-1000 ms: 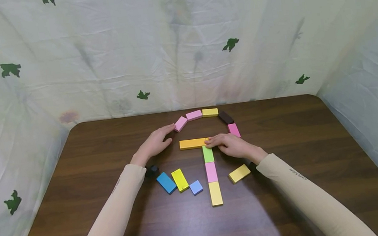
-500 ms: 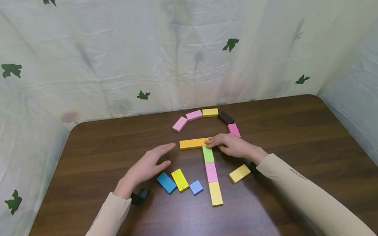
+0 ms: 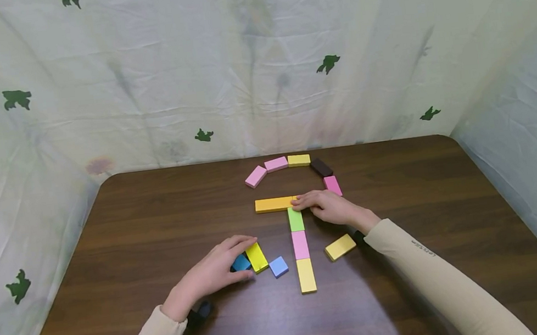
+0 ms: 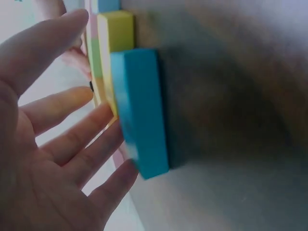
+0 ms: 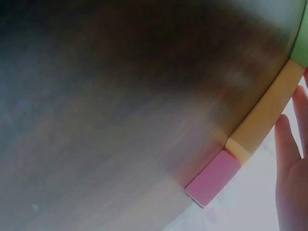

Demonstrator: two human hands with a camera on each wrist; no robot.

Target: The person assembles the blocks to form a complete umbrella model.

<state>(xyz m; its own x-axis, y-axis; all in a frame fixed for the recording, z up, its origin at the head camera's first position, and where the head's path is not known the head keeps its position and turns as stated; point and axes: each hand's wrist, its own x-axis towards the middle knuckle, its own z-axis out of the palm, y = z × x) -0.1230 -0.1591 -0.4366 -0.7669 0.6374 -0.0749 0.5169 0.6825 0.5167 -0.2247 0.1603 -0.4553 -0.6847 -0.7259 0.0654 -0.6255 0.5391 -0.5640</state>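
My left hand (image 3: 213, 270) reaches over the blue block (image 3: 241, 263), which it partly hides, and its fingertips overlap the top of the bright yellow block (image 3: 257, 258). In the left wrist view the fingers are spread and loosely extended beside the blue block (image 4: 142, 113). A small periwinkle block (image 3: 279, 267) lies just right of the yellow one. My right hand (image 3: 330, 207) rests its fingertips on the right end of a long orange block (image 3: 273, 205). Below that orange block runs a column of green (image 3: 296, 219), pink (image 3: 300, 245) and pale yellow (image 3: 306, 276) blocks.
Beyond the orange block curves an arc: two pink blocks (image 3: 276, 164), a yellow block (image 3: 299, 160), a dark brown block (image 3: 321, 167) and a magenta block (image 3: 332, 185). A gold block (image 3: 340, 248) lies near my right wrist. Leaf-patterned curtains (image 3: 258, 80) border the wooden table (image 3: 153, 202).
My left hand has left the leftmost pink block of the arc and come back toward me, over the blue and yellow blocks. That pink block shifted slightly. My right hand stays put.
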